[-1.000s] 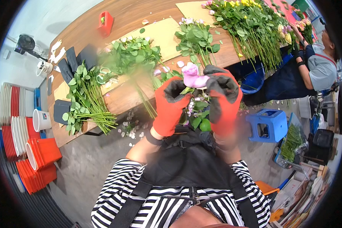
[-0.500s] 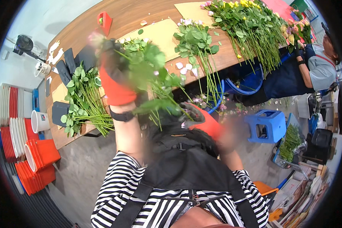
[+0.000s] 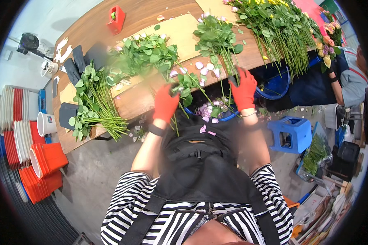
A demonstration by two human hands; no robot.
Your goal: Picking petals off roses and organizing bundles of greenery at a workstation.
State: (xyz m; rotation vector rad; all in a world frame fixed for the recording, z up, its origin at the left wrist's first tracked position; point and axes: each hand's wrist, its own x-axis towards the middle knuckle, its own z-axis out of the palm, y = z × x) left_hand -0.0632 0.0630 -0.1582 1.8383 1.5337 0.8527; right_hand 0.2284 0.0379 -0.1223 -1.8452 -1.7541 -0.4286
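My left hand (image 3: pixel 166 103), in a red glove with dark fingertips, hovers at the table's front edge. Its fingers are loosely bent and apart, with no held stem visible; leafy rose stems (image 3: pixel 187 86) hang over the edge beside it. My right hand (image 3: pixel 244 89), gloved alike, is at the lower stems of a rose bunch (image 3: pixel 216 37), thumb and fingers around a rose stem, partly hidden. Loose pink petals (image 3: pixel 203 129) show in front of my black apron (image 3: pixel 204 171). Another pile of roses (image 3: pixel 145 53) lies on cardboard, farther left.
Bare-stemmed roses (image 3: pixel 96 102) lie at the table's left end. A red tape dispenser (image 3: pixel 116 19) stands behind. Below are a blue tub (image 3: pixel 274 87) and a blue stool (image 3: pixel 291 134). A co-worker (image 3: pixel 351 81) handles flowers at right. Orange buckets (image 3: pixel 49 159) stand at left.
The rose my left hand held up is out of it, and that hand has come down and right. My right hand has risen from my lap to the bunch's stems.
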